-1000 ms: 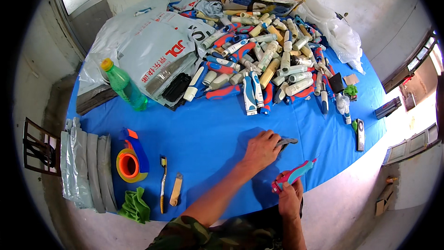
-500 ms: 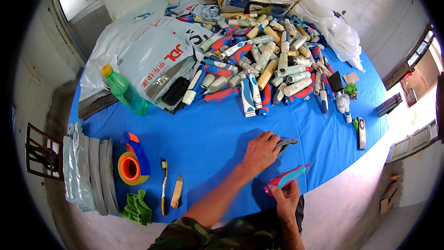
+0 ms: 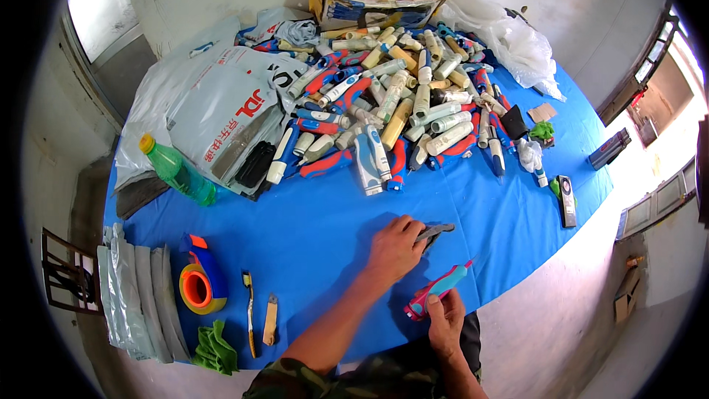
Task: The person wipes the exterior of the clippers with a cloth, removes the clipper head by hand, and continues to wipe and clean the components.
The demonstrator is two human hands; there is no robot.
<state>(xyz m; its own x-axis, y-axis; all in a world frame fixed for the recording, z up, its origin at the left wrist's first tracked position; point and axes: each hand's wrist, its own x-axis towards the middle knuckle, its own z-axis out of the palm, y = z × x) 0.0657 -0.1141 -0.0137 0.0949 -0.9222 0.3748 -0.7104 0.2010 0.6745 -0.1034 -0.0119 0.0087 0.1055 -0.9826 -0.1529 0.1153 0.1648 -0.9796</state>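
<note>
My right hand (image 3: 446, 322), near the table's front edge, is closed on a pink and turquoise electric toothbrush handle (image 3: 441, 285). Its thin tip points away to the upper right, and its pink end faces left. Just beyond it, my left hand (image 3: 396, 250) rests low over the blue cloth, back upward, with its fingers closed on a dark grey, cloth-like piece (image 3: 437, 231). That piece sticks out to the right of the fingers, clear of the toothbrush handle. My left fingertips are partly hidden.
A large pile of used electric toothbrush handles (image 3: 397, 98) covers the far middle, before a cardboard box (image 3: 379, 13). To its left lie grey plastic bags (image 3: 221, 103) and a green bottle (image 3: 177, 171). Nearer left: a tape dispenser (image 3: 212, 281), a toothbrush (image 3: 249, 314), a wooden-looking piece (image 3: 271, 321), a green cloth (image 3: 216, 349).
The whole view has shifted, so most of the table appears further left. Both hands keep their holds; the toothbrush handle and the grey piece stay in nearly the same place relative to the table.
</note>
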